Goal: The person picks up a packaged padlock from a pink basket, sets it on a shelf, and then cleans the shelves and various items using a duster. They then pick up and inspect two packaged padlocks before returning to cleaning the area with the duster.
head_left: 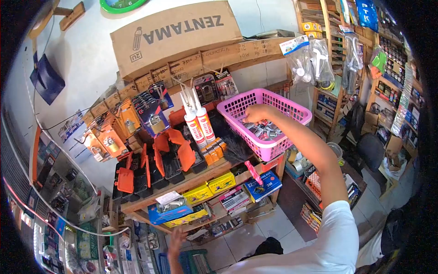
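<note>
My right hand [258,113] reaches up into a pink plastic basket [237,108] on the top shelf, fingers curled over the small packaged items [266,130] inside; whether it grips one I cannot tell. My left hand [175,238] hangs low with fingers spread, near the lower shelf of boxes, holding nothing. Two white sealant tubes [198,121] with red labels stand just left of the basket.
A wooden shelf [200,176] carries orange-and-black cases [150,166], padlock packs [153,112] and yellow and blue boxes below. A ZENTAMA carton [175,34] sits above. Hanging bags [310,59] and stocked racks fill the right; tiled floor lies below.
</note>
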The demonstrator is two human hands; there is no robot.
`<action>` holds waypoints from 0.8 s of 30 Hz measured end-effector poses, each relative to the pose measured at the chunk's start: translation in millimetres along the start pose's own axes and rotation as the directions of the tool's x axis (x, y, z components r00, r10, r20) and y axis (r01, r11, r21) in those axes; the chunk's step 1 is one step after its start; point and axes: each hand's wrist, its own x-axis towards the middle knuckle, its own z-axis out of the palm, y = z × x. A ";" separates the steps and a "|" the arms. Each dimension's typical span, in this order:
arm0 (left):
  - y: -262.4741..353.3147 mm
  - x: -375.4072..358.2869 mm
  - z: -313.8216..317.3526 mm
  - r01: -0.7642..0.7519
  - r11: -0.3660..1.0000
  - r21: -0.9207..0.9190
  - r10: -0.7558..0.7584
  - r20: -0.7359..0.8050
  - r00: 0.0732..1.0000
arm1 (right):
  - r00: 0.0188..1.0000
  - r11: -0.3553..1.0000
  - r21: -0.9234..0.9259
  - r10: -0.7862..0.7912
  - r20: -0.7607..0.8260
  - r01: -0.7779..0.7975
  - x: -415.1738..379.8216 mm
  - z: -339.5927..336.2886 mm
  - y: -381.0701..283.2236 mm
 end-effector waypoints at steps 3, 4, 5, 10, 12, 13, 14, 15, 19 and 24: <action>-104.3 -23.6 19.1 0.269 0.962 -0.050 -0.273 -0.176 0.946 | 0.994 0.992 -0.119 0.060 0.088 -0.049 54.7 28.7 44.7; -125.6 -32.5 29.1 0.336 0.939 -0.072 -0.343 -0.209 0.916 | 0.994 0.992 -0.122 0.054 0.096 -0.042 77.3 44.6 62.9; -137.9 -35.2 40.1 0.393 0.915 -0.090 -0.403 -0.223 0.888 | 0.999 0.979 -0.202 -0.023 0.046 0.032 98.7 57.3 77.2; -154.4 -32.4 69.7 0.467 0.874 -0.132 -0.485 -0.244 0.840 | 1.000 0.991 -0.136 0.005 0.016 -0.003 150.4 100.3 93.0; -154.2 -25.3 74.9 0.472 0.872 -0.132 -0.490 -0.240 0.838 | 0.998 0.996 -0.062 0.070 0.008 -0.069 160.1 110.3 92.0; -154.5 -22.3 77.3 0.468 0.874 -0.133 -0.487 -0.234 0.842 | 0.995 0.994 -0.035 0.104 -0.008 -0.104 167.5 109.2 90.5; -153.5 -18.8 78.6 0.464 0.876 -0.133 -0.482 -0.230 0.845 | 0.992 0.993 -0.003 0.122 -0.018 -0.122 170.1 113.5 89.6; -151.5 -15.3 79.0 0.458 0.880 -0.131 -0.476 -0.225 0.850 | 0.988 0.988 0.033 0.149 -0.032 -0.148 172.3 115.5 88.9; -150.3 -6.7 83.5 0.436 0.892 -0.118 -0.451 -0.201 0.870 | 0.961 0.949 -0.151 0.278 -0.012 -0.276 178.8 120.2 92.1; -145.4 11.3 95.0 0.386 0.916 -0.107 -0.399 -0.161 0.902 | 0.997 0.982 0.174 0.061 0.049 -0.069 121.3 69.8 68.9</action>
